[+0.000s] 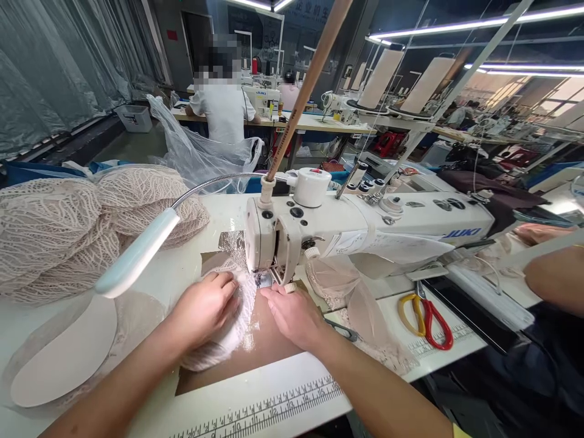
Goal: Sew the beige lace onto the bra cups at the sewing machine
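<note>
A pale cup-shaped piece covered with lace lies at the sewing machine's needle area, its edge beside the presser foot. My left hand rests on this piece with bent fingers, gripping it against the bed. Across from it, my right hand lies just right of the presser foot, fingers stretched out toward the needle; nothing shows in them. Beneath both is a brown sheet taped to the tabletop. The white sewing machine stands directly ahead.
Stacked lace cups fill the left side, near a smooth cup and a lamp. Right of the machine bed lie lace-trimmed fabric, scissors and a black phone-like slab. A wooden pole rises ahead. A person sits beyond.
</note>
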`<state>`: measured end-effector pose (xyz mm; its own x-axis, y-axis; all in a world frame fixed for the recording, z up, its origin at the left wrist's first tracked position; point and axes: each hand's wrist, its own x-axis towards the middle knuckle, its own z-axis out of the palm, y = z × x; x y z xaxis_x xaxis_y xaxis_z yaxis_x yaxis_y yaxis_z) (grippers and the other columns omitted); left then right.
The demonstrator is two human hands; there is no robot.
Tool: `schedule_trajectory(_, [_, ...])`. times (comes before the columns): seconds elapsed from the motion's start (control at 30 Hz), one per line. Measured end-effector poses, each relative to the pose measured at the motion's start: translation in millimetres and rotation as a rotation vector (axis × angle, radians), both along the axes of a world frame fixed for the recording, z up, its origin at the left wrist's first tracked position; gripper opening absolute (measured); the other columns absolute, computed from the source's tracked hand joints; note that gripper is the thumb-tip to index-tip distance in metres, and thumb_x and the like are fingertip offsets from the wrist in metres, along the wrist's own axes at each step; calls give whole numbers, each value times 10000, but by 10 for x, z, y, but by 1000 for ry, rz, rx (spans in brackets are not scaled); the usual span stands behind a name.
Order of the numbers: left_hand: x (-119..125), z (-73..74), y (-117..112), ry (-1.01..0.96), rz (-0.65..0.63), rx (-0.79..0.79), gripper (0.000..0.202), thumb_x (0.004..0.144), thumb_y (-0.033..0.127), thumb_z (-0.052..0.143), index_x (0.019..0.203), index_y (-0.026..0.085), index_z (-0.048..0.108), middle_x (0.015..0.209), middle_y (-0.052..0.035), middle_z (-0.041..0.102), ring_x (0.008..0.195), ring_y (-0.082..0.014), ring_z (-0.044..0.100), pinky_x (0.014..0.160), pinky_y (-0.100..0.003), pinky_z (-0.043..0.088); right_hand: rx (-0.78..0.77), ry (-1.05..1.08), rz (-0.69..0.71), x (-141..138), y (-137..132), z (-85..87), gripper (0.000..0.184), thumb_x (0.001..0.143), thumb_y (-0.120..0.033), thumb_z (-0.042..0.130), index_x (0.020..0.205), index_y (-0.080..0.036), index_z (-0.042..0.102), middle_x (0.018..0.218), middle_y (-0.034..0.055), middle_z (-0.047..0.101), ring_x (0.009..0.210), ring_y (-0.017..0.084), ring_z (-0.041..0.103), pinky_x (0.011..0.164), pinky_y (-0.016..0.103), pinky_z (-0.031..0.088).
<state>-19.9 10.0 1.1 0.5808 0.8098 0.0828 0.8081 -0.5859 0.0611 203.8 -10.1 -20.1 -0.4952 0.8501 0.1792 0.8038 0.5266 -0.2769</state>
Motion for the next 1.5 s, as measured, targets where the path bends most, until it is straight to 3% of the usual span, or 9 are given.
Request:
schedule_trajectory(0.2, [108, -47, -121, -23, 7, -32, 260, 946, 225, 402, 858, 143, 633, 936, -102, 608, 809, -231, 582, 648, -346, 486, 5, -10, -27, 1, 4, 8, 289, 920, -168, 427, 1079, -205, 665, 885, 61, 630, 753, 183, 531, 668, 282, 376])
schedule_trajectory(0.3, [159, -63, -140, -83, -57, -25, 263, 951, 233, 401, 941, 141, 648, 943, -103, 608, 831, -237, 569, 701, -373, 489, 34, -21, -54, 4, 8, 2, 291, 931, -172, 419, 1071, -221, 669, 912, 62, 640, 773, 190, 526, 699, 293, 373])
schedule_trajectory(0.47, [186, -20, -164, -139, -171, -81, 282, 944, 210, 412, 1103, 149, 637, 1145, -114, 607, 918, -247, 555, 771, -394, 499, 55, -27, -59, 3, -16, 16, 293, 913, -154, 437, 1099, -222, 652, 904, 54, 646, 804, 205, 522, 726, 304, 366])
schedule_trajectory(0.67, [173, -9, -166, -137, -206, -90, 352, 947, 227, 411, 1231, 129, 594, 1276, -120, 582, 967, -262, 542, 811, -416, 507, 43, -59, 76, -31, -32, 38, 252, 887, -125, 463, 1062, -187, 633, 918, 47, 626, 792, 186, 514, 681, 293, 347])
schedule_trajectory(1.07, [128, -121, -93, -115, -228, -11, 388, 942, 252, 435, 1265, 96, 584, 1314, -127, 579, 934, -261, 528, 806, -433, 507, -28, -149, 14, -104, -14, 103, 280, 883, -115, 467, 1113, -172, 616, 961, 66, 631, 800, 192, 535, 651, 298, 341])
schedule_trajectory(1.5, [127, -161, 5, -150, -261, 39, 412, 846, 76, 449, 1225, 113, 605, 1249, -129, 628, 1016, -280, 550, 846, -461, 499, -3, -123, 13, -115, -13, 71, 299, 886, -105, 464, 1131, -167, 625, 985, 80, 648, 815, 198, 556, 676, 309, 370])
